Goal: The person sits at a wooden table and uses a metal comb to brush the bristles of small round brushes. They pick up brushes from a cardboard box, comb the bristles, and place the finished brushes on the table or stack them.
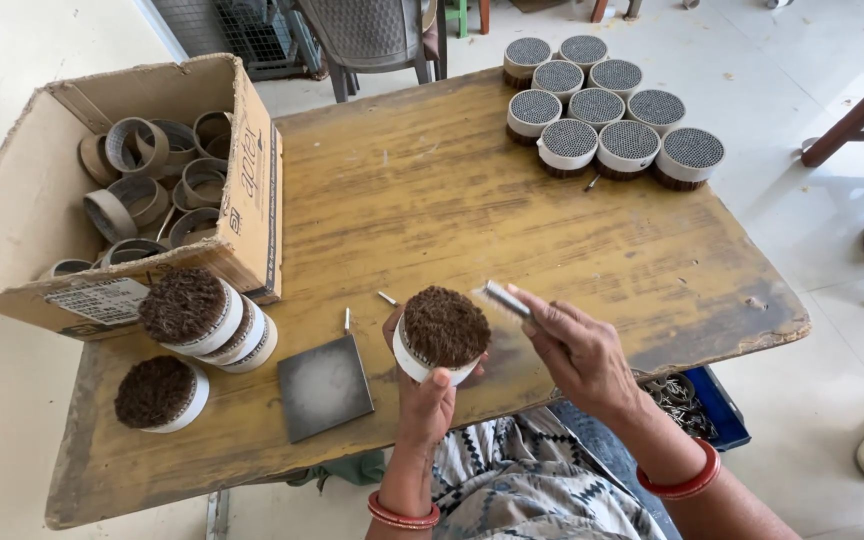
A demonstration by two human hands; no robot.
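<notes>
My left hand holds up a round white-ringed bundle packed with brown bristly fibres, its rough face turned toward me. My right hand pinches a small flat metal tool whose end touches the bundle's upper right edge. Both hands hover over the near edge of a worn wooden table. A dark square metal plate lies just left of my left hand.
A cardboard box of empty card rings sits at the far left. Three rough bundles lie in front of it. Several trimmed flat-topped bundles cluster at the far right. A chair stands behind the table; a blue tray sits below its right edge.
</notes>
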